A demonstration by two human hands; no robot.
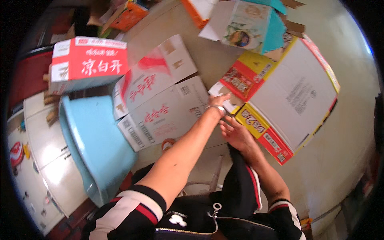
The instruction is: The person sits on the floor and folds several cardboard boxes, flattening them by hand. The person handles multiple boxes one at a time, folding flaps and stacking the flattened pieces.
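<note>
A flattened instant-noodle-style carton, with a grey-white inner panel and red and yellow sides, lies tilted in front of me on the right. My left hand, with a metal bangle at the wrist, reaches across to its white end flap. The fingers overlap the flap's torn brown patch; their grip is not clear. Just below, my right hand has its fingers loosely bent and apart, beside the yellow side flap. Nothing shows in its fingers.
A flattened white-and-pink carton lies on the tiled floor, left of my hands. Beside it are a light-blue plastic tub and a red-and-white box. A turquoise-edged box and an orange box lie farther off.
</note>
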